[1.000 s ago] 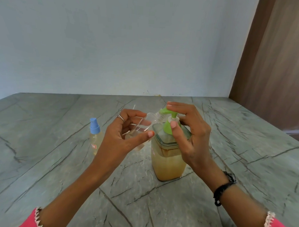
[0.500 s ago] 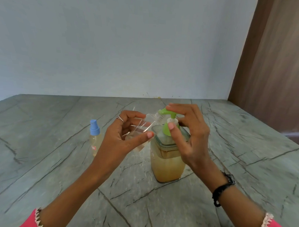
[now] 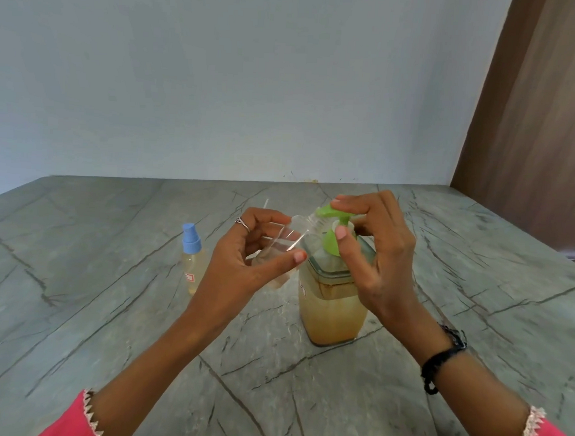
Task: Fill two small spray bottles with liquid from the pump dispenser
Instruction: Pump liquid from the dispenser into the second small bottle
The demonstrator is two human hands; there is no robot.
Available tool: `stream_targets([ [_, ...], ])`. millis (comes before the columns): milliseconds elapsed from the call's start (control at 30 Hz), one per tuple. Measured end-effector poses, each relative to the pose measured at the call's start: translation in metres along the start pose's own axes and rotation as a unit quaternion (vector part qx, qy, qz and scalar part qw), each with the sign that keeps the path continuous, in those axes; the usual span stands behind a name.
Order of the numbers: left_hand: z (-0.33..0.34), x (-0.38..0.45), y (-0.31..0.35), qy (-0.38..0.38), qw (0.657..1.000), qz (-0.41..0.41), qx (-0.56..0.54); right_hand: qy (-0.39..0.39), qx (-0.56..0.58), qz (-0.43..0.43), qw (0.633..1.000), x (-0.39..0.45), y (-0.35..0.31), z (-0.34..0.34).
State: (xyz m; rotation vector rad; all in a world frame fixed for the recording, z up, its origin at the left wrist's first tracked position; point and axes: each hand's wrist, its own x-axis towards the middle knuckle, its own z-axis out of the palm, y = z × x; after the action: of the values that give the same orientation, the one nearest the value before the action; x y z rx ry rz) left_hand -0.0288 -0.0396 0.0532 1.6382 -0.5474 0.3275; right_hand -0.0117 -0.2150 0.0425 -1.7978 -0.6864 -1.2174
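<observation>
Open bottle (image 3: 286, 242) gripped tilted by left hand (image 3: 245, 258), mouth under spout to catch liquid; pump (image 3: 333, 226) pinched by right hand (image 3: 376, 254).

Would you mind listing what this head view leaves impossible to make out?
- Liquid level in the clear bottle: left hand covers its lower part.
- Whether liquid is flowing from the pump nozzle: too small, partly under the right hand.
- Label on the capped bottle: too small, partly behind the left hand.
- Dispenser label: cut off by the left hand.
</observation>
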Motion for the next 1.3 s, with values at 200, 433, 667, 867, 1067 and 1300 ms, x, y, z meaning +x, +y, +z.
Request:
stream_targets([
  [200, 0.0, -0.001, 0.002, 0.008, 1.0, 0.009, 0.008, -0.018, -0.004, -0.004, 1.0, -0.003, 0.0, -0.001],
  [433, 0.0, 0.0, 0.005, 0.018, 0.999, 0.021, 0.031, 0.002, 0.012, 0.012, 1.0, 0.001, 0.001, 0.0],
  [667, -0.001, -0.001, 0.003, 0.019, 0.998, 0.03, 0.052, 0.032, 0.004, 0.029, 0.999, 0.009, -0.001, 0.002],
  [867, 0.0, 0.0, 0.003, 0.022, 0.998, 0.029, 0.048, 0.027, 0.01, 0.024, 0.999, 0.005, -0.001, 0.002],
  [1067, 0.0, -0.001, 0.004, 0.03, 0.998, 0.034, 0.033, -0.001, 0.003, 0.005, 1.0, 0.001, -0.001, -0.001],
  [1300, 0.0, -0.002, 0.004, 0.033, 0.998, 0.042, 0.041, 0.005, 0.013, 0.007, 1.0, 0.001, 0.001, -0.002],
])
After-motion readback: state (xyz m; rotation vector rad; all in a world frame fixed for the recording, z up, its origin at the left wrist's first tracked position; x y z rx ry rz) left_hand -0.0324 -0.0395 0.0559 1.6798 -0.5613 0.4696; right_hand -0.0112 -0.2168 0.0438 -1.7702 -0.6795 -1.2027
